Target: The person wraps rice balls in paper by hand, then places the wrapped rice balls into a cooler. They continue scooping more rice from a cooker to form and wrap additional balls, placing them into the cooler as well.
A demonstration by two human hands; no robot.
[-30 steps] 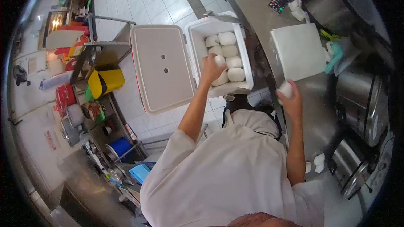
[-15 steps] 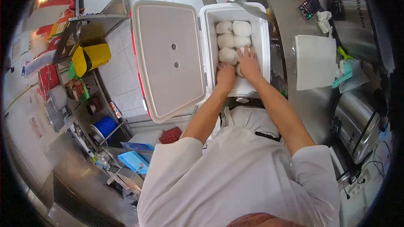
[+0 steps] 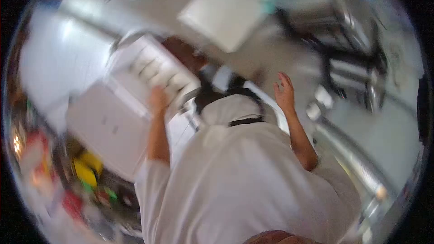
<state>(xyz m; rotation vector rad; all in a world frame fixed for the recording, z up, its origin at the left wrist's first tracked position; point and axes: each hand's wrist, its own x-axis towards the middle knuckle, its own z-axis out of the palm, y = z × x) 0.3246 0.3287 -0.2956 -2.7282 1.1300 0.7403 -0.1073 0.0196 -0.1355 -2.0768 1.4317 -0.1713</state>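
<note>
Motion blurs the whole view. A white cooler box (image 3: 174,58) stands at the upper left, holding several rounded white lumps (image 3: 154,71) that look like dough balls, in rows. My left hand (image 3: 158,99) is over the near side of the box, beside the lumps. Its fingers are smeared, and whether it touches the box or a lump cannot be made out. My right hand (image 3: 284,92) is raised well to the right of the box near the counter, fingers apart, holding nothing. The box's pale lid (image 3: 106,126) hangs open on the left.
A steel counter (image 3: 275,45) runs along the top and right, bearing a white stack of sheets (image 3: 226,13) and a shiny steel appliance (image 3: 312,11). White tiled floor (image 3: 58,63) lies at left. A yellow object (image 3: 87,169) is at lower left.
The view has swung round to the right. My right hand has left the lumps in the box and moved out to the right. My left hand no longer presses down among the lumps.
</note>
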